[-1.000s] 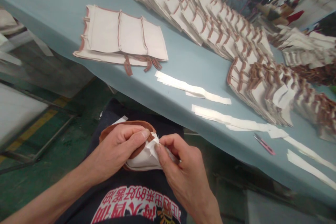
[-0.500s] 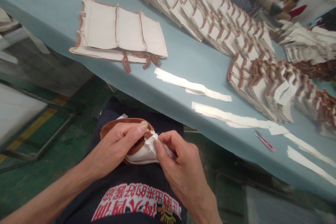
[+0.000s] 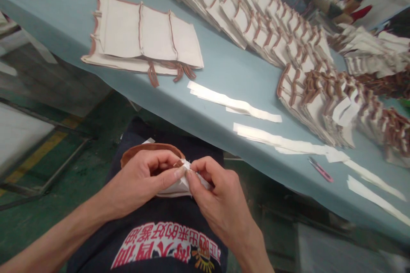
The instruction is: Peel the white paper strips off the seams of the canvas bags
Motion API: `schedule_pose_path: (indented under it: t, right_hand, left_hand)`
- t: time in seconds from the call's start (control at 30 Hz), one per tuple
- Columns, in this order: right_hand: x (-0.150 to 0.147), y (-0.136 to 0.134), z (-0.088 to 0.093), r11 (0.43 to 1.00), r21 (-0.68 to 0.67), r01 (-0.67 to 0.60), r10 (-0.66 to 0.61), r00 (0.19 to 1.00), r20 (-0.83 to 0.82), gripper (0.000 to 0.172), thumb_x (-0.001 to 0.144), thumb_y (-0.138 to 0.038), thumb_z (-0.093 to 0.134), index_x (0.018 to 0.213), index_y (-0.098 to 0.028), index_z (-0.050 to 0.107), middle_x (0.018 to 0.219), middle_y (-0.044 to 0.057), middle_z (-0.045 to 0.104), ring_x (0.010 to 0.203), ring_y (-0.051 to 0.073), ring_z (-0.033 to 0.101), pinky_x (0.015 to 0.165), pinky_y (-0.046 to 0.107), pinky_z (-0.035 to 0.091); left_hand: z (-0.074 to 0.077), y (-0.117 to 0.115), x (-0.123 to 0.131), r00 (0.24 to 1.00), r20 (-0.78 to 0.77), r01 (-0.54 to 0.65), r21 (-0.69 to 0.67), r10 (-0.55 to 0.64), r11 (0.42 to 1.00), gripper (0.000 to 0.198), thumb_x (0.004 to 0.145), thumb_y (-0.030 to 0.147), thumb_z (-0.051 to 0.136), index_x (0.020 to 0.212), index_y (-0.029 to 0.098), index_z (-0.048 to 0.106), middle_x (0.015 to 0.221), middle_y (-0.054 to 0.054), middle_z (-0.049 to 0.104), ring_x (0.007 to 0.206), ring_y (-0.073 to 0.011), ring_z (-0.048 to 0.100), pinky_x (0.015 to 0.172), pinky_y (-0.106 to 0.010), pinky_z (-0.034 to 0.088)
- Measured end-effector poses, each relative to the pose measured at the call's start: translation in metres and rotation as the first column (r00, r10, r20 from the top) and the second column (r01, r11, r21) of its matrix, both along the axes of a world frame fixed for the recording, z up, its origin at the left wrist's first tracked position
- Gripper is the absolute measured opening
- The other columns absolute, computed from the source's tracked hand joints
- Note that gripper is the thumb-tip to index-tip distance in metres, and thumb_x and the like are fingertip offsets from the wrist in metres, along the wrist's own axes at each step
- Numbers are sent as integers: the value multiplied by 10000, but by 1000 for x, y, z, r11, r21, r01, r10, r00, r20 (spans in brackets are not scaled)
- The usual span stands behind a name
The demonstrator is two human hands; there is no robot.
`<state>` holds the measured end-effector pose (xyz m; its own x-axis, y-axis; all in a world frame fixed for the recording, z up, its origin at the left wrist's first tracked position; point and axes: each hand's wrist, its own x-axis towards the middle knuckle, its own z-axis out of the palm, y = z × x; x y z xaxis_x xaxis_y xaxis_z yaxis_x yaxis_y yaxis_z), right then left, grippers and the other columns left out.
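On my lap lies a white fabric piece with brown edging [image 3: 150,148], partly covered by my hands. My left hand [image 3: 150,175] is closed on its brown edge, thumb and forefinger pinching near a frayed bit of white cloth [image 3: 185,165]. Right beside it, my right hand [image 3: 214,187] pinches the same white cloth between thumb and fingers. The two hands' fingertips nearly touch. What lies beneath the fingers is hidden.
A blue-covered table [image 3: 218,62] runs ahead of me. On it are a stitched cream panel [image 3: 121,30], white strips [image 3: 233,104], pink-handled snips [image 3: 321,169] and long rows of stacked brown-edged pieces [image 3: 256,21]. A metal frame [image 3: 68,162] stands at left.
My left thumb has moved down and right from the brown edge onto the white cloth, closer to my right fingertips. The view has shifted slightly.
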<state>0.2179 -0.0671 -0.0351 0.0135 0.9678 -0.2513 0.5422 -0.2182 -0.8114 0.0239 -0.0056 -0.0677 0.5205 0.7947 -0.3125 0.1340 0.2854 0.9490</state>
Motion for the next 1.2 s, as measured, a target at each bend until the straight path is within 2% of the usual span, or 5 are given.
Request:
schedule_pose_path:
  t: [0.23,0.63,0.83,1.03,1.2]
  right_hand:
    - [0,1,-2,999,-54,-5,4,1000,-23,235,995,-409,591,906,-224,705,647,-36,622,544,124,528,547,247,307]
    - [-1,1,1,998,-57,8,-12,998,-59,187,971,-367,595,857,-236,666,619,-46,612,521,121,518,527,246,302]
    - [-3,1,0,1000,-20,24,-26,995,-97,155,955,-344,634,849,-235,658,603,-66,595,490,106,515,502,226,301]
    - [-4,0,-4,999,13,49,-48,995,-86,175,932,-384,638,856,-232,676,583,-70,551,497,117,477,508,247,284]
    - [-1,1,-1,996,86,1,2,999,-33,212,972,-322,580,795,-233,657,634,-45,618,554,124,556,569,255,350]
  left_hand:
    - [-1,-5,0,1000,-6,3,85,-2,996,258,983,351,734,785,199,799,648,47,654,545,-87,503,490,-144,380]
    - [0,-8,-6,997,-54,56,154,-48,986,171,975,288,705,910,216,845,845,-3,829,732,-159,744,639,-174,554]
    - [-6,-18,0,989,-115,-57,243,87,968,143,944,240,651,867,231,771,632,70,713,528,-109,616,481,-154,411]
    - [-2,-24,3,981,-143,-74,340,130,938,156,947,224,627,850,236,749,588,94,637,467,-92,516,444,-188,331]
    - [1,-24,6,977,-172,-49,396,127,917,168,948,224,625,834,241,748,560,103,599,447,-93,477,440,-211,316]
